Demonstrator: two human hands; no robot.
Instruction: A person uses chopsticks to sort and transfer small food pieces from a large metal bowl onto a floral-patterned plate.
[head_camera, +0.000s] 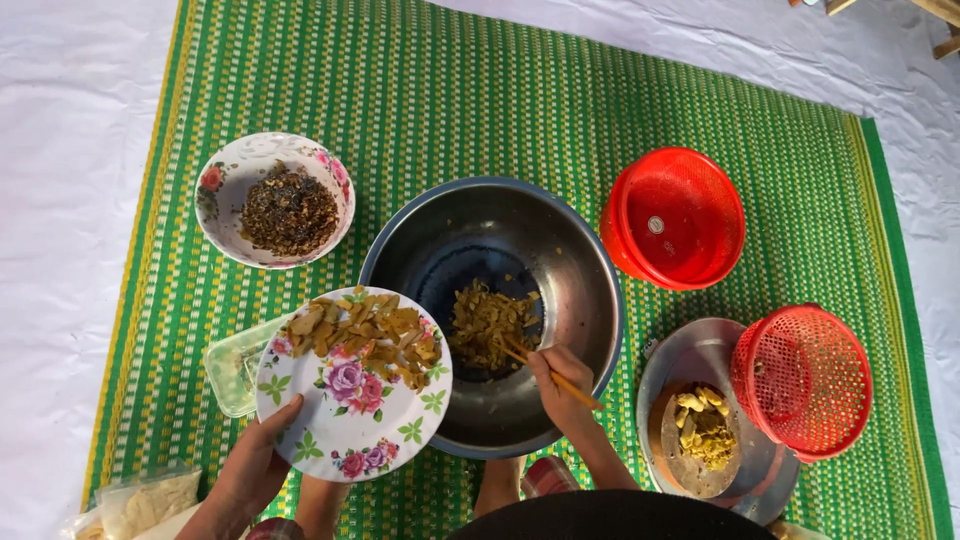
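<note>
The left hand (250, 465) is gripping the near-left rim of one white, flower-printed plate (350, 420), tilted over the big steel basin's (585, 270) edge. It looks light, stiff and probably slippery, so the rim is the place to hold it. The tan sliced pieces (365, 335) heaped on its far side look soft and loose. The right hand (560, 385) is pinching one pair of wooden chopsticks (545, 370), tips in the shredded heap (488, 325) inside the basin. I'm counting one floral bowl (225, 185) of dark bits and two red mesh baskets (675, 215).
</note>
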